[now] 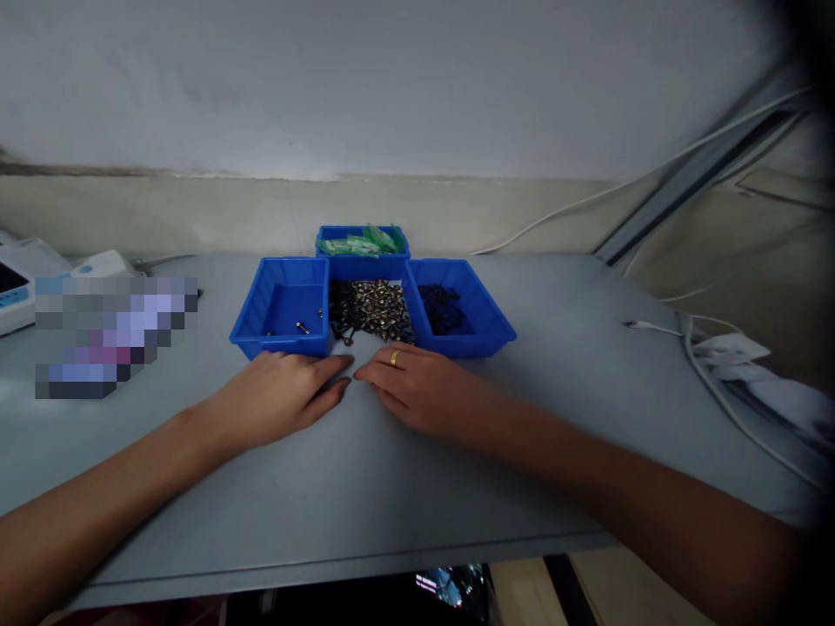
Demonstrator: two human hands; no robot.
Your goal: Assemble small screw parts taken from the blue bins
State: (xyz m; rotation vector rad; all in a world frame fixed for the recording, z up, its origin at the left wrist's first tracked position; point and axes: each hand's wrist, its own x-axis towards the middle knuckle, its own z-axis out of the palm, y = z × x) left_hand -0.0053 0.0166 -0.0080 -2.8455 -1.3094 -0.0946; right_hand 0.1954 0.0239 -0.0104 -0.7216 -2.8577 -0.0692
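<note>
My left hand [277,391] rests at the front of the left blue bin [246,315], its thumb and forefinger apart and pointing right; the other fingers are partly hidden. My right hand [427,387], with a ring on one finger, faces it across a small gap. The right fingertips are drawn together on the tabletop, and anything between them is too small to make out. Just beyond both hands lies a pile of small metal screws [375,306], brassy and dark, with a pale sheet [366,341] at its near edge. A few loose screws [303,328] lie inside the left bin.
The right blue bin [499,329] holds dark small parts [440,309]. Behind the pile, another blue bin [362,266] contains green plastic packets [365,243]. A blurred-out object [123,335] and a white device [16,283] are at left; white cables [718,396] at right.
</note>
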